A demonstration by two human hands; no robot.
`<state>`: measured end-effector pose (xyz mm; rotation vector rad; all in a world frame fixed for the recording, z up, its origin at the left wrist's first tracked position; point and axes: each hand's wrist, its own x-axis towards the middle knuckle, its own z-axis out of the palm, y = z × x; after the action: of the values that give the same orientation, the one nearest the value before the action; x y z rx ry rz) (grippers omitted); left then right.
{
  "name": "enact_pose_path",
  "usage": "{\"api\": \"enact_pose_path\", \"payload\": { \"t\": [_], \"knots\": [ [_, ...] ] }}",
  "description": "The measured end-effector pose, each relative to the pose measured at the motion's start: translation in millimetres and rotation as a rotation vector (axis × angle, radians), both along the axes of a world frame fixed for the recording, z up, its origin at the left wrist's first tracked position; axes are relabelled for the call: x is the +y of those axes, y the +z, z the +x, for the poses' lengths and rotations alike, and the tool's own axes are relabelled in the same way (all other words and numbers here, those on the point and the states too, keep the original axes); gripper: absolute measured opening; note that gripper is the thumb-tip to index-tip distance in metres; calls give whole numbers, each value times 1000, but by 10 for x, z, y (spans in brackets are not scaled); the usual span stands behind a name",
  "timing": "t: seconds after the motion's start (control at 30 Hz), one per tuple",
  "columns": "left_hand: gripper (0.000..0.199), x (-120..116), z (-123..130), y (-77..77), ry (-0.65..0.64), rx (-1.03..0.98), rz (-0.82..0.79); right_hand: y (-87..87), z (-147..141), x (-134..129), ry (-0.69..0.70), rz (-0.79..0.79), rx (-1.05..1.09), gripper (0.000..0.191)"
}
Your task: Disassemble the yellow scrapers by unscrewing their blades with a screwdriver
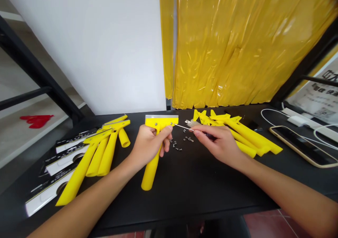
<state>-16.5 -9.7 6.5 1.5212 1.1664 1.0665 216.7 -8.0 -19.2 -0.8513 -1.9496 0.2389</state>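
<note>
My left hand (151, 141) grips a yellow scraper (151, 173) near its head, with the handle pointing down and a metal blade along the top edge. Two screws show on the scraper's head. In my right hand (219, 141) is a thin screwdriver (183, 127), its shaft pointing left and its tip at the right screw. Most of the screwdriver's handle is hidden by my fingers. Small screws and nuts (188, 138) lie on the black table between and behind my hands. Close behind my right fingertips are some metal blades (190, 123).
Several yellow scrapers (105, 153) and white-and-black packages (60, 164) lie at the left. More yellow handles and head pieces (248, 136) are piled at the right, near a phone (303, 146) and a white power strip (311, 125). A yellow plastic curtain (224, 48) hangs behind the black table (185, 195).
</note>
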Motion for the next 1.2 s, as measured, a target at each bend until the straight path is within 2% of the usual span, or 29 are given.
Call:
{"api": "enact_pose_path", "payload": {
  "t": [0.2, 0.47, 0.67, 0.77, 0.87, 0.97, 1.0, 1.07, 1.13, 1.2],
  "knots": [
    [32, -38, 27, -14, 14, 85, 13, -31, -11, 5, 1, -31, -1, 16],
    [31, -73, 43, 12, 9, 113, -3, -6, 3, 2, 18, 101, -68, 17],
    [39, -89, 28, -15, 49, 201, 39, 4, 6, -9, 12, 66, -83, 17],
    [41, -104, 10, -30, 84, 393, 201, 33, 8, -31, 4, -61, -98, 20],
    [24, -109, -3, -44, 99, 536, 474, 73, 12, -36, 19, -333, -154, 40],
    [38, -99, -9, -55, 81, 578, 604, 79, -2, -14, 101, -576, -182, 59],
    [38, -91, -11, -56, 78, 578, 604, 66, -14, -6, 121, -596, -187, 58],
    [29, -70, -17, -56, 67, 558, 528, 14, -48, 4, 73, -517, -229, 53],
    [27, -46, -23, -59, 53, 517, 352, -66, -91, 2, -62, -352, -340, 47],
    [41, -21, -28, -70, 34, 467, 141, -156, -135, -8, -201, -187, -493, 44]
  ]
}}
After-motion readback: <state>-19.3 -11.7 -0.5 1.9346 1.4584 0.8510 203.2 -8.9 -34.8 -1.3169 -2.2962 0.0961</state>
